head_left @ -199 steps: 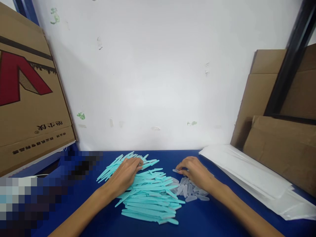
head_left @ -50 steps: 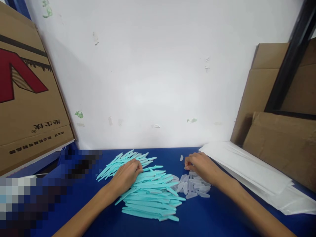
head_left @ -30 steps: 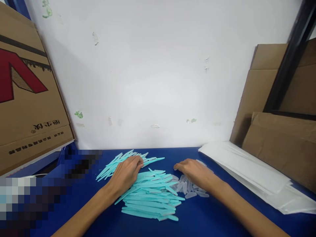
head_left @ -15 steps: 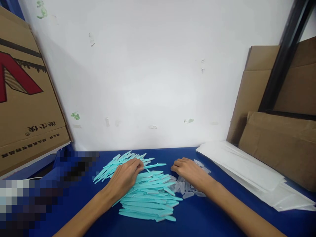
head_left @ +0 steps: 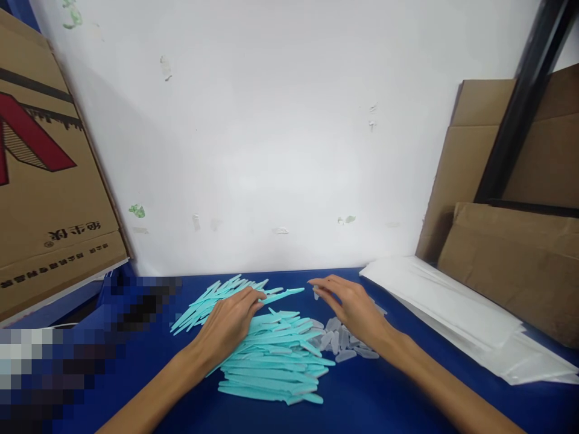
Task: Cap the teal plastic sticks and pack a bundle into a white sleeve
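Pinching teal stick (head_left: 289,293), tip toward 3 o'clock, in left hand (head_left: 233,314), knuckles up. Pointing right hand (head_left: 355,302) at 10 o'clock, thumb and forefinger parted beside clear piece (head_left: 316,295), 3 o'clock from stick.

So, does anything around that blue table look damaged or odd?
The white wall looks blemished: green patches and small pale marks dot it. The lower-left corner is pixelated, so I can't tell what's there. On the table, the turquoise pieces overlap untidily, with nothing plainly broken.
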Motion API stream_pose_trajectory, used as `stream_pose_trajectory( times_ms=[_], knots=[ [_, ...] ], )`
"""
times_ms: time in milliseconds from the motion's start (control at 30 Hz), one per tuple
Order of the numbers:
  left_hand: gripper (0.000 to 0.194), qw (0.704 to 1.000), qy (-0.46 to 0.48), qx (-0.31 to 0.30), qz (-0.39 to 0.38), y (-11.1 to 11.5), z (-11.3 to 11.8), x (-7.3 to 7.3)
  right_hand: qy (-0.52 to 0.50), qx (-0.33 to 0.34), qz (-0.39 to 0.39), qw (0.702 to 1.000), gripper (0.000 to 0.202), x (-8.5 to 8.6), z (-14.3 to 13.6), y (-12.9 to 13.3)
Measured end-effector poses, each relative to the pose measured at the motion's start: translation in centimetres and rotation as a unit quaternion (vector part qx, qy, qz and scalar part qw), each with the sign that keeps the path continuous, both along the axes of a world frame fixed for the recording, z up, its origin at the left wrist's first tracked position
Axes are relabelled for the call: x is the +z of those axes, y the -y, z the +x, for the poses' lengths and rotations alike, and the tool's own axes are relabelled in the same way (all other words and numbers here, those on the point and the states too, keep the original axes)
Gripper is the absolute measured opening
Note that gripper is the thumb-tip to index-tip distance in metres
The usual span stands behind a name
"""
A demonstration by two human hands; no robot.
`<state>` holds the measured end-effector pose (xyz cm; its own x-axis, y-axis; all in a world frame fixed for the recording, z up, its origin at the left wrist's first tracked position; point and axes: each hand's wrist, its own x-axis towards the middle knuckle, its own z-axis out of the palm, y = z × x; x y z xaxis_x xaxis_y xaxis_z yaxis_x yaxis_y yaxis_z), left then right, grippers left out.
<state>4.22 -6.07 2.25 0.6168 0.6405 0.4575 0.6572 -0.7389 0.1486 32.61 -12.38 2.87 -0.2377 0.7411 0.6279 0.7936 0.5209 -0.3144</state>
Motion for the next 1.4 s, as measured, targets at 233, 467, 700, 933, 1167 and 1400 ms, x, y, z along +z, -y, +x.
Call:
stream_pose_trajectory(
  times_ms=[233,467,700,933,1167,1400],
  knots=[
    [0.033,1.0,-0.003,-0.01,0.01,0.4,0.1,0.3,-0.176,0.004,-0.018,0.984,0.021,0.4,-0.8,0.2],
    [0.032,1.0,0.0,-0.023,0.018,0.5,0.0,0.4,-0.256,0.028,-0.075,0.963,0.021,0.4,-1.2,0.3],
    [0.03,0.999,0.005,-0.031,0.02,0.5,0.2,0.4,-0.293,0.028,-0.072,0.953,0.018,0.3,-1.1,0.3],
    [0.029,0.999,0.012,-0.042,0.003,0.6,0.0,0.5,-0.283,0.036,-0.128,0.95,0.022,0.2,-1.0,0.3],
    [0.026,0.997,0.061,-0.051,-0.021,0.6,0.0,0.6,-0.327,0.047,-0.173,0.928,0.032,0.1,-0.8,-0.2],
    [0.022,0.995,0.081,-0.048,-0.026,0.6,0.1,0.4,-0.333,0.049,-0.159,0.928,0.029,0.0,-0.7,-0.3]
  ],
)
